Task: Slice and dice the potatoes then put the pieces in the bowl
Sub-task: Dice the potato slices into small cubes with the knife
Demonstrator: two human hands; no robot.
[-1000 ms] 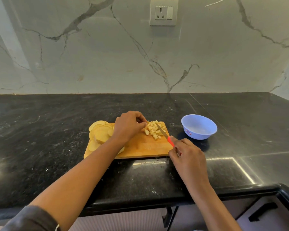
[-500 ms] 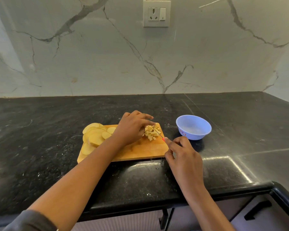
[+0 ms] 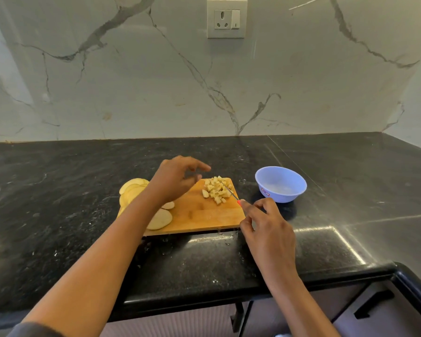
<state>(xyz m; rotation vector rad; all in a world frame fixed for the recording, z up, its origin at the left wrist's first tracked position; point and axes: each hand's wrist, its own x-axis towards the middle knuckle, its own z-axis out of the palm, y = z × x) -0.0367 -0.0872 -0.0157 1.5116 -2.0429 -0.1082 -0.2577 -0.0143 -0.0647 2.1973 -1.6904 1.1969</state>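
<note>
Right grip [image 3: 267, 227] pinches thin red-handled knife [image 3: 231, 193]; left grip [image 3: 175, 181] spread over wooden board [image 3: 204, 216].

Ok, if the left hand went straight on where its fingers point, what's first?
Likely the diced potato pile on the cutting board, though the left hand may hover high enough to clear it.

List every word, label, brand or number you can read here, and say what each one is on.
No text here is legible.
Red label on the side of the blue bowl: too small and blurred to read.
Wall socket: no lettering shows.
Knife and cutting board: no writing shows.
</note>
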